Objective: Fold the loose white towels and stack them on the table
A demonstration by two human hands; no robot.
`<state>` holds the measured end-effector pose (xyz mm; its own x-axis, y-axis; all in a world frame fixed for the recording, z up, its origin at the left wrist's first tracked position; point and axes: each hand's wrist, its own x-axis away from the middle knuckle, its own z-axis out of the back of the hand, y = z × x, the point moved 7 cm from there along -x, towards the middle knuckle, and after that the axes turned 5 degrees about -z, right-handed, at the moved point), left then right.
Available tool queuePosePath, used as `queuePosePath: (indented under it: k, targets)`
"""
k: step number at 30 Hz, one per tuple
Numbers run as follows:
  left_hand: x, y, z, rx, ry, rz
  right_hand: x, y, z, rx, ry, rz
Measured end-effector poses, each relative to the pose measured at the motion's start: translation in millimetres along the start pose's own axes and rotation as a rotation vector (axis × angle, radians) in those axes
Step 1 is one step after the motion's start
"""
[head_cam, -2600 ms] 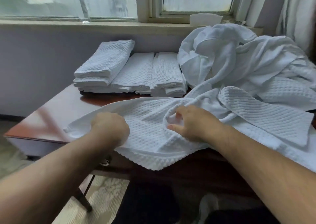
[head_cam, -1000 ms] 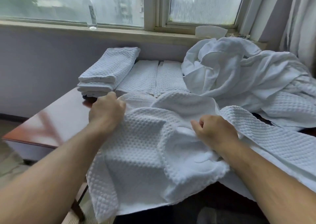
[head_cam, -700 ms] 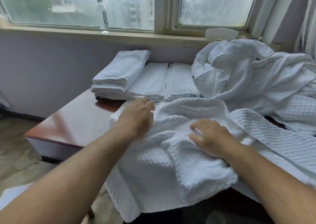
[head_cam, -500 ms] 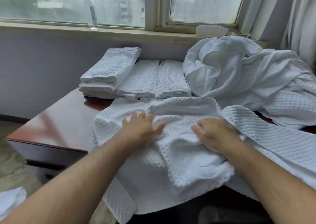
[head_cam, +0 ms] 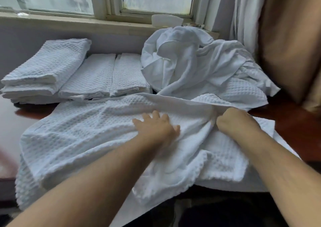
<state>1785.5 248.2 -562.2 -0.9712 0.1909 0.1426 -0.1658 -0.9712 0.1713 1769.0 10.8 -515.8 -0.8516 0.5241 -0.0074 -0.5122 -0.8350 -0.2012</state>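
Observation:
A white waffle-weave towel (head_cam: 83, 133) lies spread across the front of the dark wooden table (head_cam: 293, 131), its near edge hanging over the side. My left hand (head_cam: 156, 127) presses flat on its middle with the fingers spread. My right hand (head_cam: 236, 121) is curled into a fist and grips a bunched fold of the same towel at its right end. Folded white towels (head_cam: 52, 67) sit stacked at the back left, with two more folded ones (head_cam: 111, 75) beside them. A heap of loose white towels (head_cam: 194, 65) fills the back right.
A windowsill (head_cam: 86, 22) runs behind the table and carries a white tissue box (head_cam: 166, 20). A curtain (head_cam: 288, 35) hangs at the right. Bare table shows at the left edge (head_cam: 10, 121).
The towel has been spread out wider to the left and lies flatter. My left hand has slid right toward the middle. My right hand has closed on the towel's right end.

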Motion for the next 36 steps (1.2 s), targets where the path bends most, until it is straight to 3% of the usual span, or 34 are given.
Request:
queuePosePath:
  k: [2,5,9,11,13,15,20,24,30,36]
  targets:
    - [-7.5,17.6,6.5,-0.054,0.065,-0.02,-13.1,16.6,2.5,0.059,-0.05,-0.063]
    - [-15.1,56.3,8.5,0.038,0.121,-0.216,-31.0,17.5,2.3,0.103,-0.132,-0.069]
    - [-30.7,61.2,-8.3,0.113,-0.032,-0.203,-43.3,-10.8,-15.6,0.075,-0.245,0.208]
    - [-38.6,51.9,-15.0,0.067,-0.039,-0.18,-47.4,-6.2,-19.8,0.071,-0.182,0.168]
    - [-45.2,44.4,-20.1,0.05,-0.015,-0.172,-47.1,12.2,-20.2,0.102,-0.096,-0.04]
    - [-50.4,40.8,-22.3,0.029,0.024,-0.166,-31.9,23.5,-31.7,0.071,-0.142,-0.164]
    - [-60.4,32.6,-14.1,-0.018,0.1,-0.236,1.8,41.2,-57.1,0.08,-0.175,0.019]
    - [-47.4,32.4,-13.1,-0.031,0.168,-0.348,-5.8,65.0,-58.4,0.139,-0.229,0.046]
    - [-18.1,29.4,-22.9,-0.037,0.099,-0.46,-27.2,59.5,-49.1,0.146,-0.213,0.084]
    - [-6.2,19.1,-28.6,-0.047,0.028,-0.438,-17.4,62.0,-53.5,0.132,-0.207,0.101]
